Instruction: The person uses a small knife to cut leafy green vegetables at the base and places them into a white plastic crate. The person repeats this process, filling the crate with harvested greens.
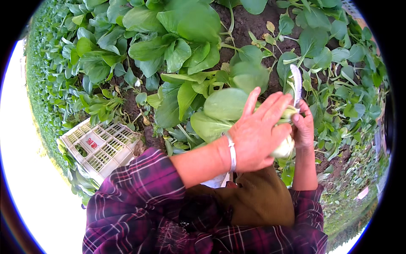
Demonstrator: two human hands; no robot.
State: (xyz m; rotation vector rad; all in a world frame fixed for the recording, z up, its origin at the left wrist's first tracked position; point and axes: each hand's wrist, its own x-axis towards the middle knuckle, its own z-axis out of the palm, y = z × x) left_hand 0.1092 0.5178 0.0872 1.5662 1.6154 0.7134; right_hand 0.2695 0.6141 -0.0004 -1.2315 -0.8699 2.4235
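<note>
A head of bok choy [225,104] lies across the middle of the view, its leaves to the left and its pale base to the right. My left hand [260,130], with a bracelet at the wrist, lies over the stalks with its fingers spread around them. At the base end, my right hand [303,123] grips a small curved knife [297,83], its pale blade pointing up and away. The right thumb is close against the stalks; the knife's handle is hidden in the fingers.
A white slatted plastic crate [101,139] bearing red writing stands at the left. Leafy green plants [180,35] grow densely ahead and to both sides, with dark soil [249,23] between them. My bent knee [263,197] in brown trousers is just below the hands.
</note>
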